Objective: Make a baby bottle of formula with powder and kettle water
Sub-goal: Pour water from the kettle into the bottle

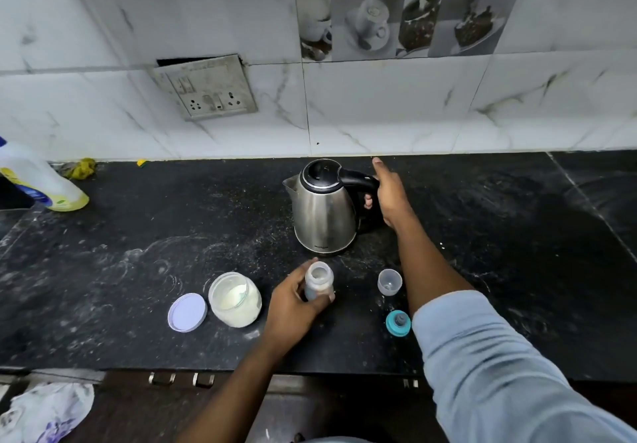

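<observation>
Clear plastic baby bottle (319, 280) upright in left hand (293, 304) grip; steel kettle (324, 208) directly behind, right hand (389, 194) closing on handle.

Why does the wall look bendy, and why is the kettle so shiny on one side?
In the head view, the wide lens curves straight lines, so the tiled wall and counter edge bow near the picture's sides. The metal kettle mirrors room light as a pale streak down its body. The right hand at its handle looks slightly soft.
</observation>
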A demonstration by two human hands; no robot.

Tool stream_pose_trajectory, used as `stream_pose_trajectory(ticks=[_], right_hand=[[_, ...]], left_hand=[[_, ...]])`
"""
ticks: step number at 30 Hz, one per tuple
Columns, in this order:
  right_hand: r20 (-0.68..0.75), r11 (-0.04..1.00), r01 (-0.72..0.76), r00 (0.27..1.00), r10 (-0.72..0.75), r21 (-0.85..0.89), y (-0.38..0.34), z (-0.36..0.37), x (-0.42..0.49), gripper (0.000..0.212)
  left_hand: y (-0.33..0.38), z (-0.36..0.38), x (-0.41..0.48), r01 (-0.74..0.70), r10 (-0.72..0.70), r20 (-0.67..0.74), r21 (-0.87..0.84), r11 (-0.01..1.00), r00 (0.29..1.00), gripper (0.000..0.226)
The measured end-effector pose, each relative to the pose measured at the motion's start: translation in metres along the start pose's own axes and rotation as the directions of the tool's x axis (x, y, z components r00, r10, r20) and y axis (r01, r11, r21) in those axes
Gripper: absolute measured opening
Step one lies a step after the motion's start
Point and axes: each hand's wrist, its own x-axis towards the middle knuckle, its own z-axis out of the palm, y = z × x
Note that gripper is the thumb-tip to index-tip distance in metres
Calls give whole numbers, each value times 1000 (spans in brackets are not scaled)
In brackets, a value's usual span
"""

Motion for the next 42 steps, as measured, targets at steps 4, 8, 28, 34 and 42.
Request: stream_pose_trajectory(ticks=[4,8,28,34,42], right_hand=[[-147,996,36,989,-24,82,1,6,0,38],[-151,996,88,985,-88,-4,-33,-8,-4,34],[67,707,343,920,-387,-618,-166,-81,-85,57],[193,583,422,890,-414,-694,-179,-70,-106,49],[268,500,455,876,-401,-737,-181,-55,-117,49]], left_hand=[[12,-2,-2,4,-4,-18,12,1000,1000,58],[22,-6,1,-10,11,-30,20,1000,999,57],[81,-10,25,-91,91,58,-13,996,994,62],[81,-10,21,-102,105,91,-33,994,990,62],[74,-13,16,-100,102,91,-24,995,991,63]])
